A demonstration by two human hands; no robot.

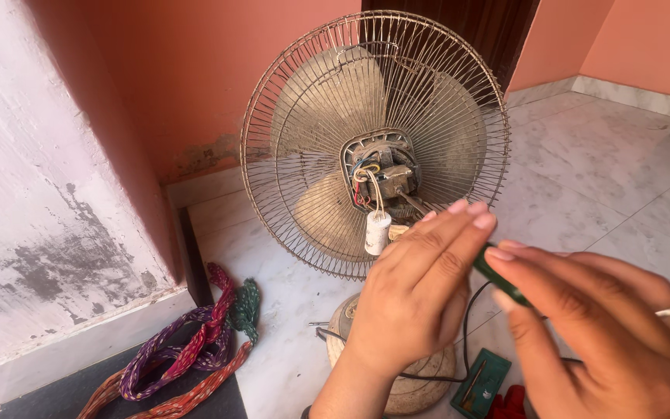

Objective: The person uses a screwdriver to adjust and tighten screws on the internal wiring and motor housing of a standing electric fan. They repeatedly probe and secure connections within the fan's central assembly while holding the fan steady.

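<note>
An old table fan [374, 140] stands on the floor with its back to me, its motor cover off so wires and the motor [381, 174] show. A white cylindrical capacitor [377, 233] hangs from the wires. My left hand [416, 291] and my right hand [591, 326] meet in front of the fan's lower right side, both pinching a small dark green handle-like object [498, 277]. My right hand wears a ring. The fan's round base [420, 384] is partly hidden behind my left wrist.
A bundle of coloured braided cords [195, 349] lies on a dark mat at lower left. A green case with a tool [481, 384] and a red item [512, 403] lie by the base. A black cable [467, 326] loops there. Stained wall at left; marble floor.
</note>
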